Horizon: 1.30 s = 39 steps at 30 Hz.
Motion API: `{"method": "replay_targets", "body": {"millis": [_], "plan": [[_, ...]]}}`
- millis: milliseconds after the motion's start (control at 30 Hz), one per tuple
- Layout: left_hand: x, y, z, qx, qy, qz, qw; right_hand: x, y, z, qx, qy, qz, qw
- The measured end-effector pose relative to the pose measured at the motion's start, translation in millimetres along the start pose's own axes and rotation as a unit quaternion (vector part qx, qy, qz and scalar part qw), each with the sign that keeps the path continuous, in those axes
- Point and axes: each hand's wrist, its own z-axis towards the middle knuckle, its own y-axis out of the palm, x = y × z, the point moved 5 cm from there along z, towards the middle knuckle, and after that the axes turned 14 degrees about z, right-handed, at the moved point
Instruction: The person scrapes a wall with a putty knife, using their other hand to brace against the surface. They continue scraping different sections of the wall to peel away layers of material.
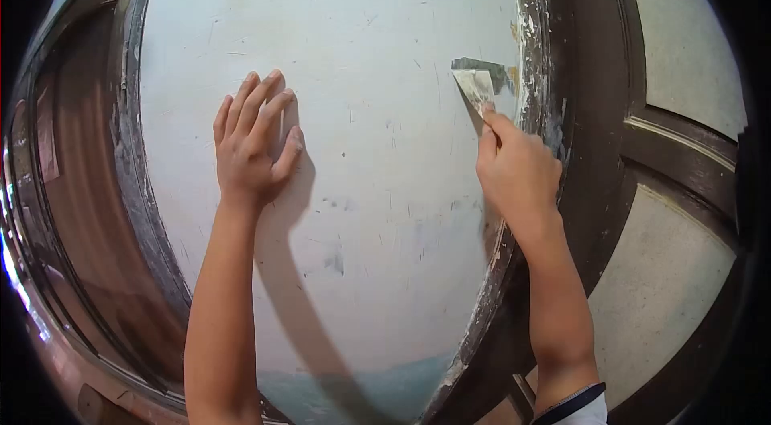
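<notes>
My right hand (520, 168) grips a putty knife (475, 86), its pale, smeared blade angled up and left against the wall. Just above the blade is a dark grey-green patch (504, 78) near the panel's right edge. My left hand (255, 140) rests against the white wall panel (377, 160) with its fingers stretched out and holds nothing. Scratches, small dents and grey marks are scattered over the panel. The putty knife's handle is mostly hidden inside my right hand.
Chipped, peeling trim (532, 40) runs down the panel's right side, beside a dark frame with pale inset panels (691, 48). Worn grey trim (132, 120) and a brown wooden door (88, 144) stand to the left. Blue-green paint (401, 383) shows low on the wall.
</notes>
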Motion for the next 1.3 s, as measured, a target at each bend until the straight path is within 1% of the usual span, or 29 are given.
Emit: {"method": "replay_targets", "body": {"millis": [67, 200, 300, 367, 500, 700, 900, 1000, 1067, 1300], "plan": [[0, 1, 0, 0.0, 0.005, -0.001, 1.0, 0, 1, 6, 0.014, -0.018, 0.007, 1.0], [1, 0, 1, 0.004, 0.004, -0.001, 1.0, -2, 0, -3, 0.013, -0.018, 0.004, 1.0], [0, 0, 0, 0.004, 0.001, 0.003, 1.0, 0, 3, -5, -0.014, 0.001, 0.014, 1.0], [0, 2, 0, 0.002, 0.005, 0.003, 1.0, 0, 2, -1, 0.008, -0.013, 0.01, 1.0], [2, 1, 0, 0.007, 0.006, 0.008, 1.0, 0, 3, 1, 0.01, -0.018, 0.013, 1.0], [1, 0, 0, 0.001, 0.003, 0.01, 1.0, -1, 4, -1, -0.003, -0.002, 0.004, 1.0], [0, 2, 0, 0.004, 0.003, 0.006, 1.0, -7, 2, 2, 0.006, -0.02, -0.002, 1.0], [0, 0, 0, 0.003, 0.005, 0.007, 1.0, -8, 3, 2, 0.0, 0.0, -0.002, 1.0], [1, 1, 0, 0.001, 0.003, 0.006, 1.0, -9, 3, 8, 0.017, -0.019, 0.007, 1.0], [0, 1, 0, 0.007, 0.005, 0.005, 1.0, -12, -1, 7, -0.001, 0.006, 0.005, 1.0]]}}
